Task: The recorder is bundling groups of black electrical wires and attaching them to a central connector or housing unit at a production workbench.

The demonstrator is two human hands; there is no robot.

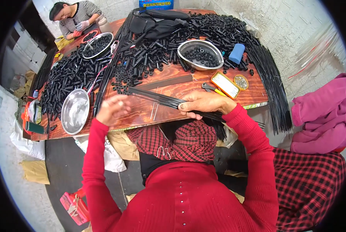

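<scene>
The bundle of thin black rods (pixel 156 98) lies slantwise over the near part of the worktop (pixel 136 112), its far end near the dark flat bar (pixel 165 82) and its other end running out behind the right hand (pixel 209 103) toward the person's right. The right hand's grip is closed round the bundle, thumb pressed along the top and fingers curled beneath, leaving no visible gap. The left hand (pixel 113 110) is raised near the far end, fingers half bent; it is blurred, so I cannot tell whether its grip pinches anything. The rods look light and slim, fairly stiff over a short span but likely springy over their full length, and their smooth surface suggests they could slide against one another or fan out. Breaking seems less a worry than bending. A mid-length hold, as here, should keep them together, while single rods are best pinched near the tip.
</scene>
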